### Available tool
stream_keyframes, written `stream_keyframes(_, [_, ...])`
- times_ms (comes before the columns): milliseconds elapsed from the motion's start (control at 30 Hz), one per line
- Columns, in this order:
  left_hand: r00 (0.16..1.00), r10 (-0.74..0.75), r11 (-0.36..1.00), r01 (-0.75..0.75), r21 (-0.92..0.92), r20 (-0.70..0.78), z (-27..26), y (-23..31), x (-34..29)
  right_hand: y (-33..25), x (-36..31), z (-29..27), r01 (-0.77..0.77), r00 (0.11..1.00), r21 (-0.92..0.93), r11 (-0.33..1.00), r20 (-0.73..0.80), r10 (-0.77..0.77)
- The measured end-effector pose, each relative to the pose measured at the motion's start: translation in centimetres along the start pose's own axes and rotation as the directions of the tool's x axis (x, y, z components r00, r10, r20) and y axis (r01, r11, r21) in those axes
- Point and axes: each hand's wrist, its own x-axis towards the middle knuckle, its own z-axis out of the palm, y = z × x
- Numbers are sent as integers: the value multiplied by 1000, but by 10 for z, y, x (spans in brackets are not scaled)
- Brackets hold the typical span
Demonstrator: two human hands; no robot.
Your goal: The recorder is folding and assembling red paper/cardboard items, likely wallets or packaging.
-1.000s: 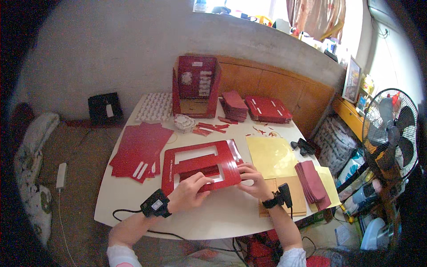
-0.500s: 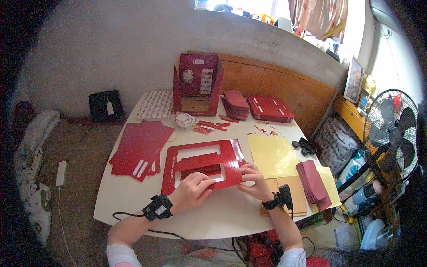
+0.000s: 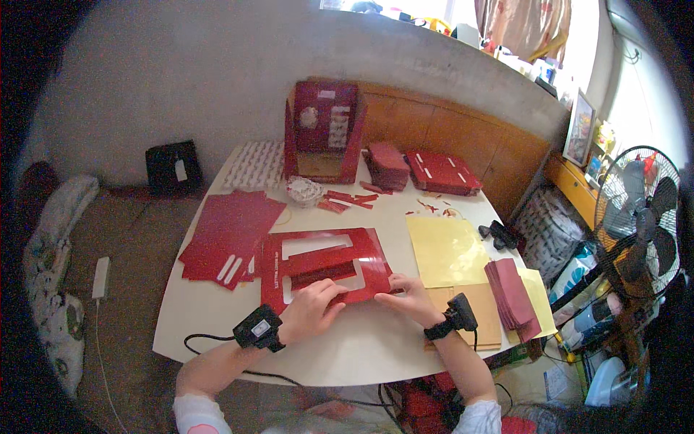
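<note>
Red die-cut card [image 3: 322,262], with window cut-outs, lies flat on the white worktop [image 3: 217,318] just in front of the person. The left hand [image 3: 309,309] presses its near edge with fingers curled; the right hand [image 3: 409,298] pinches the near right corner. It looks light, thin and stiff (creasing easily across the narrow bars), so best held by its outer border.
</note>
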Motion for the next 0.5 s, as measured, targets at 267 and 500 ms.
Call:
stream_keyframes(267, [997,-42,998,40,38,57,2,2,2,21,1,-1,-29,999,-4,1000,-19,29])
stream_keyframes(500, [997,58,990,-63,125,42,11,-5,-2,-24,4,14,528,809,-574,626,117,-575])
